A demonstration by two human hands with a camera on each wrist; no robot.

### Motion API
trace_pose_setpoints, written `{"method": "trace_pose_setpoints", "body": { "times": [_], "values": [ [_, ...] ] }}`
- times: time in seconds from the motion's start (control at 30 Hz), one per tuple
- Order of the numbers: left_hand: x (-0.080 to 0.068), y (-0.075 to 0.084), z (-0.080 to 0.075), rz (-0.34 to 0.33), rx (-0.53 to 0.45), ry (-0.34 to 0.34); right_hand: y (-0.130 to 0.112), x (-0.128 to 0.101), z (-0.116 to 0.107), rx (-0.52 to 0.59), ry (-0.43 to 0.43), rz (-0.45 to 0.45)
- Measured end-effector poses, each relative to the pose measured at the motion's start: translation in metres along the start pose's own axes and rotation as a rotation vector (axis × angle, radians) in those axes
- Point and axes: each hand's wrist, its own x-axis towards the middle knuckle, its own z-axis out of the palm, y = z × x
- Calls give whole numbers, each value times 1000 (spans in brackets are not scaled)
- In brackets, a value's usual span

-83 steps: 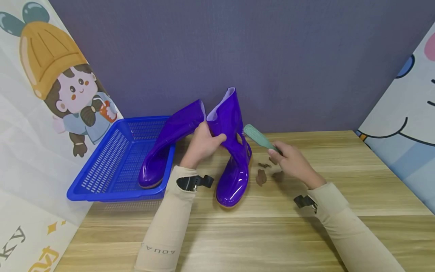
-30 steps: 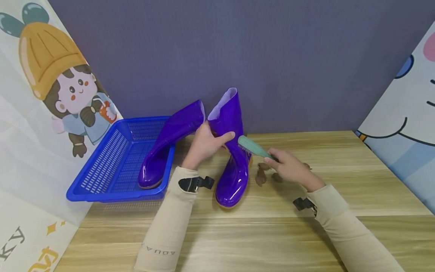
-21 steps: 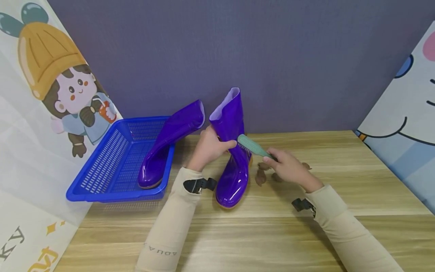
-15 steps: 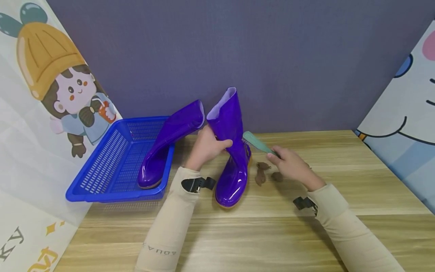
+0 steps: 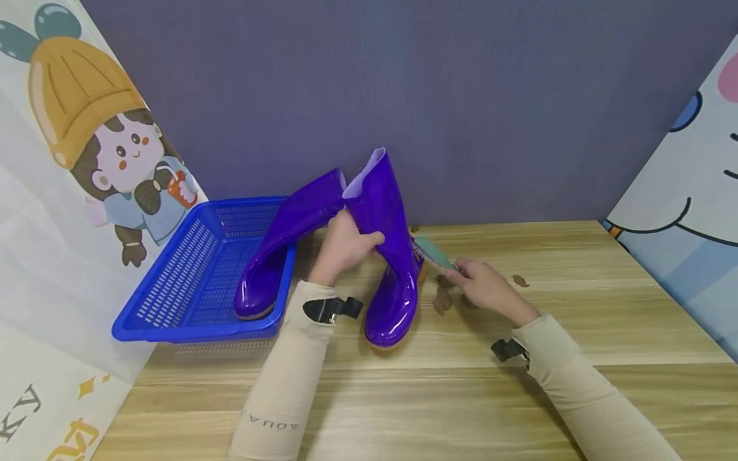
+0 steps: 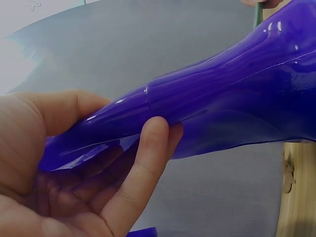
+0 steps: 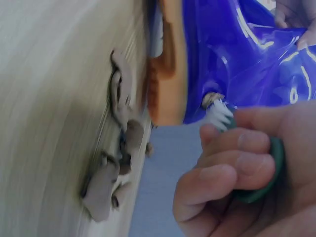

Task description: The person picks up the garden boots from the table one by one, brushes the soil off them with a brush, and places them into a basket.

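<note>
A glossy purple rain boot (image 5: 394,307) stands on the table with its shaft leaning left. My left hand (image 5: 344,246) grips that shaft near the top; the left wrist view shows the fingers wrapped round the purple shaft (image 6: 207,89). In my right hand (image 5: 490,289) is a green brush (image 5: 434,251), held by its handle beside the boot's back. Seen from the right wrist, the white bristles (image 7: 219,116) touch a brown clump (image 7: 211,99) stuck on the boot just above its tan heel (image 7: 168,94).
A blue plastic basket (image 5: 202,333) stands at the left, with a second purple boot (image 5: 259,291) leaning over its right side. Brown clumps (image 5: 442,299) lie right of the standing boot, and one small piece (image 5: 520,280) lies farther right. A grey panel (image 5: 490,115) rises behind.
The boot's shaft has tipped farther left with my left hand. My right hand has shifted slightly left and down, and the brush now sits lower along the boot's back.
</note>
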Motion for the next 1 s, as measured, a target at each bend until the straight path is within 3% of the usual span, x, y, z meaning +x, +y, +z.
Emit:
{"method": "trace_pose_setpoints", "body": {
  "times": [0.2,0.53,0.73,1.0],
  "values": [
    [3,-2,-2,-29,55,48,4,-1,-8,-29,-41,-29],
    [4,-4,-3,-36,64,58,1,-7,-33,-25,-186,51],
    [3,-4,-3,-45,58,46,1,-6,-28,17,-119,86],
    [2,0,-2,-42,22,14,2,3,0,125,2,80]
  ]
}}
